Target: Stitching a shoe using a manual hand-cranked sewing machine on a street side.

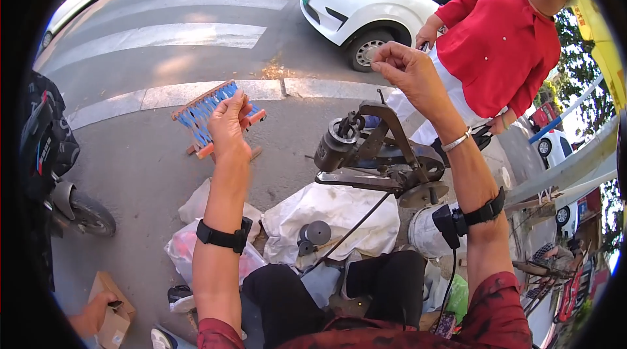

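Note:
Both my hands are raised in front of me. My left hand [230,123] is closed, thumb and fingers pressed together; what lies between them, if anything, is too small to make out. Beyond it stands a folding stool [201,117] with a blue woven seat. Higher and to the right, my right hand [411,74] makes a pinch, and again I cannot see anything clearly in it. Below that hand is a dark metal hand-cranked shoe-repair sewing machine [398,130] with a metal cylinder [334,149] at its left end. Neither hand appears to touch the machine.
White sheeting [366,215] with dark round spools [318,232] lies before my knees, a white bucket [424,234] beside it. A person in red [503,42] stands far right. Another person's hand [95,310] is at a cardboard box [116,329]. A motorcycle [88,212] stands left.

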A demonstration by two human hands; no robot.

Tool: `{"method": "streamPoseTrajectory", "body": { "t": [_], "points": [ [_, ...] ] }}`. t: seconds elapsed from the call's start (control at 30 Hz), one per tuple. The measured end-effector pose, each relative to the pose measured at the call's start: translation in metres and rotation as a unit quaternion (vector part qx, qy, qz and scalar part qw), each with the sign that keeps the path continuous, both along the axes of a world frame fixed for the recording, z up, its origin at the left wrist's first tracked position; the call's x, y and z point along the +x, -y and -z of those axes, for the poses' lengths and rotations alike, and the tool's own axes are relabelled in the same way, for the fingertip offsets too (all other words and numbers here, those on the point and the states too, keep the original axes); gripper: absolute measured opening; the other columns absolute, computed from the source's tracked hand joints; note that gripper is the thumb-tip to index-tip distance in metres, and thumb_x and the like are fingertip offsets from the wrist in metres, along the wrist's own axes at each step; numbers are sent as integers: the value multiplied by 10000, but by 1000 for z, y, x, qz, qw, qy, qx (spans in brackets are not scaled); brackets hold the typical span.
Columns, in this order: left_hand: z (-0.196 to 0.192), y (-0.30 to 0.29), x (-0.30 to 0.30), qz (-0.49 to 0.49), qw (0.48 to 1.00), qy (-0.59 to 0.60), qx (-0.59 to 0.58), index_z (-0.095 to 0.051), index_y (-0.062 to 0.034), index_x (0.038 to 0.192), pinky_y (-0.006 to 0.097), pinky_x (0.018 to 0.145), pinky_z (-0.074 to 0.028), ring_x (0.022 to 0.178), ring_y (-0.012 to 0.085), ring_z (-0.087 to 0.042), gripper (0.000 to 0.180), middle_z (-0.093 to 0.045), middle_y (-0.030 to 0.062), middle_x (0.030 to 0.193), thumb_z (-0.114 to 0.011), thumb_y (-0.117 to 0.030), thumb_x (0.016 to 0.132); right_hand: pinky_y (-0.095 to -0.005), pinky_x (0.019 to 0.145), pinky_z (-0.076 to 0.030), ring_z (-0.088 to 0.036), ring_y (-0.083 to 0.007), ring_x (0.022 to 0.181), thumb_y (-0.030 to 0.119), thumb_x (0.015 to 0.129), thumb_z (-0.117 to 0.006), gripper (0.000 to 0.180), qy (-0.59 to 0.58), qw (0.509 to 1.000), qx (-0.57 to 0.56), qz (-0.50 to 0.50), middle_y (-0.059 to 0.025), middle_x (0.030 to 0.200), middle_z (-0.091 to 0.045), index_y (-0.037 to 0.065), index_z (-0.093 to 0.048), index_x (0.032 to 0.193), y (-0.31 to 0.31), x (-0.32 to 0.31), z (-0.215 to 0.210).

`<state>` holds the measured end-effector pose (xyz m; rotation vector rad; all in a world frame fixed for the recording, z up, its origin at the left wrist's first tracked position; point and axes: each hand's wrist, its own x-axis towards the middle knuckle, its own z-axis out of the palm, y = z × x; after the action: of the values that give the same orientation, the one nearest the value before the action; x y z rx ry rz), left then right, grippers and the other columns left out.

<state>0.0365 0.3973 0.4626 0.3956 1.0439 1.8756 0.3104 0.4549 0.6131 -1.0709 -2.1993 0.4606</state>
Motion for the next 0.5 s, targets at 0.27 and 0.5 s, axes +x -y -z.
{"method": "streamPoseTrajectory", "body": {
  "t": [0.27, 0.5],
  "points": [
    [-78, -13, 31, 178, 884, -335, 274, -672, -43, 1292, 207, 614, -457, 781, 56, -625, 408, -730, 85, 1183, -757, -199, 925, -381, 645, -470, -600, -252, 644, 160, 893, -704, 124, 154, 981, 121, 16, -106, 703, -641, 58, -695, 963, 16, -18, -10],
    [-82, -32, 65, 287, 851, -382, 219, -682, 2, 1129, 259, 660, -543, 729, 124, -698, 268, -749, 81, 873, -729, -129, 901, -292, 554, -406, -476, -125, 574, 160, 943, -697, 132, 180, 962, 203, -34, -60, 668, -555, 47, -657, 996, 17, -19, -17]
  ]
}}
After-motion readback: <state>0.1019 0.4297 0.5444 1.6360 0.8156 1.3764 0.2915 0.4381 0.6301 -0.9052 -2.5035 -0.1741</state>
